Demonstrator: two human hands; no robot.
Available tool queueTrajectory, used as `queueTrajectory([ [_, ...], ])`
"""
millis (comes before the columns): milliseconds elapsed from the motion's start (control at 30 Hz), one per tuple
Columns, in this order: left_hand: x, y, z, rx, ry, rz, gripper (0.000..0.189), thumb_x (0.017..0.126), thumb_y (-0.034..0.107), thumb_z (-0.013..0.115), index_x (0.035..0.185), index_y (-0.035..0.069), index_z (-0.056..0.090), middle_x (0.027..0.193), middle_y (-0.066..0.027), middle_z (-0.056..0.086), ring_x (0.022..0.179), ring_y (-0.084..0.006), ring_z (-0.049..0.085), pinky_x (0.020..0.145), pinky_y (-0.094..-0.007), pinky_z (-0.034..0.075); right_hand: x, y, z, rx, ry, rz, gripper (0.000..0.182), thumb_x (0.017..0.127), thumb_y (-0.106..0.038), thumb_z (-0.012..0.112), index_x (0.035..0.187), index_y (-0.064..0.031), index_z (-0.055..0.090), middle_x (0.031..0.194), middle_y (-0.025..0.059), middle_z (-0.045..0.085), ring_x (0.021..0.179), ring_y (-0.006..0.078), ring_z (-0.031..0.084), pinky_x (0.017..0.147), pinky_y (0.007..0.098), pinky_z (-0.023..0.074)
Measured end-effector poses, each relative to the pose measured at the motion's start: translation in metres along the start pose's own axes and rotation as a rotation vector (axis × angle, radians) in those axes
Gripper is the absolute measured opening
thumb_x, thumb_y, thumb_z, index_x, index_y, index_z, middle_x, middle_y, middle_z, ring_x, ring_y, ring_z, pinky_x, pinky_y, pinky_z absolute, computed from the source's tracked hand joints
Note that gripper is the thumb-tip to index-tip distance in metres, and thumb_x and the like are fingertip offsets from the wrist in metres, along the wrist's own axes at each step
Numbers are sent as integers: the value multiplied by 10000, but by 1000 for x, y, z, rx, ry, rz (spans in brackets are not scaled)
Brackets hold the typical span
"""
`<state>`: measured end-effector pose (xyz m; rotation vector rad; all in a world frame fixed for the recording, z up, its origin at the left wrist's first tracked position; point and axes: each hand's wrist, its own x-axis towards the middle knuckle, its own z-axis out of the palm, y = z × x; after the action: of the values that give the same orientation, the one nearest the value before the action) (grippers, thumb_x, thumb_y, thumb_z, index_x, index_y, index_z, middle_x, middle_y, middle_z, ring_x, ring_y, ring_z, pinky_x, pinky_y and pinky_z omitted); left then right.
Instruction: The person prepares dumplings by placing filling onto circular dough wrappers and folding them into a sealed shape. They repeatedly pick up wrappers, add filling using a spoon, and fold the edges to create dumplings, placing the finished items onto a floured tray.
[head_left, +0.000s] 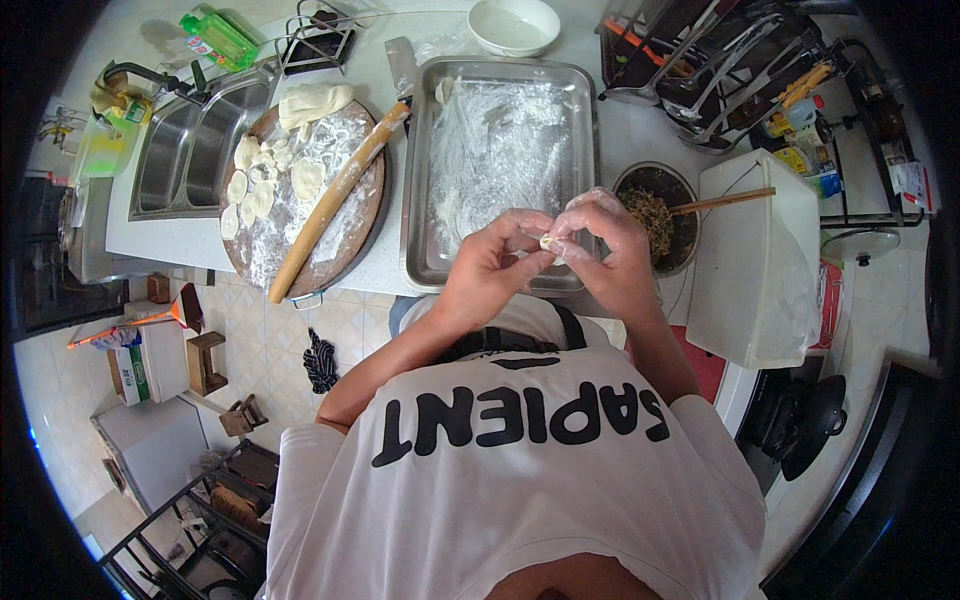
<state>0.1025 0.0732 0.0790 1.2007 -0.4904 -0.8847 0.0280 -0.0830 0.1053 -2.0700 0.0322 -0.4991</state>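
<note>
Both my hands are floury and meet over the near right corner of a flour-dusted metal tray (499, 150). My left hand (499, 266) and my right hand (604, 240) pinch a small piece of dough (550, 241) between their fingertips; the fingers hide most of it. Beside my right hand stands a pot of minced filling (646, 217) with chopsticks (724, 201) resting in it. Left of the tray, a wooden rolling pin (330, 214) lies across a round floured board (341, 247). Flat dough wrappers (259, 199) and a larger dough lump (315, 105) lie on that board.
A white bowl (514, 28) stands behind the tray, and a cleaver (401, 64) lies at its back left. Beyond the board is a double sink (202, 150). A rack with ladles (701, 82) and a white plastic bin (757, 262) stand at the right.
</note>
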Motion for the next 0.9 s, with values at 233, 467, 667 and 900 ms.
queueTrajectory([
  [233,-1,-4,-3,127,33,-22,276,842,-22,583,1100,56,524,970,4,612,738,-19,531,564,-168,420,2,-7,4,-46,20,-15,153,663,-14,649,806,-51,608,812,92,569,796,266,562,720,352,436],
  [467,1,-9,-1,205,13,34,310,823,-64,575,1113,23,510,1039,-37,581,927,-85,558,755,-221,471,0,3,5,-168,0,-144,178,657,-41,668,826,-76,625,840,97,564,830,283,557,742,381,434],
  [667,5,-8,0,34,86,130,259,835,-49,568,1086,-6,519,951,-53,601,876,-90,579,722,-219,486,5,-13,11,-134,108,-99,259,637,-50,696,882,-88,622,886,94,554,871,285,540,759,384,428],
  [900,4,-9,2,46,129,262,260,820,-76,568,1064,-4,513,967,-52,587,895,-93,579,764,-221,484,2,-4,8,-215,95,-160,235,646,-43,692,867,-81,623,881,92,551,854,282,533,758,378,419],
])
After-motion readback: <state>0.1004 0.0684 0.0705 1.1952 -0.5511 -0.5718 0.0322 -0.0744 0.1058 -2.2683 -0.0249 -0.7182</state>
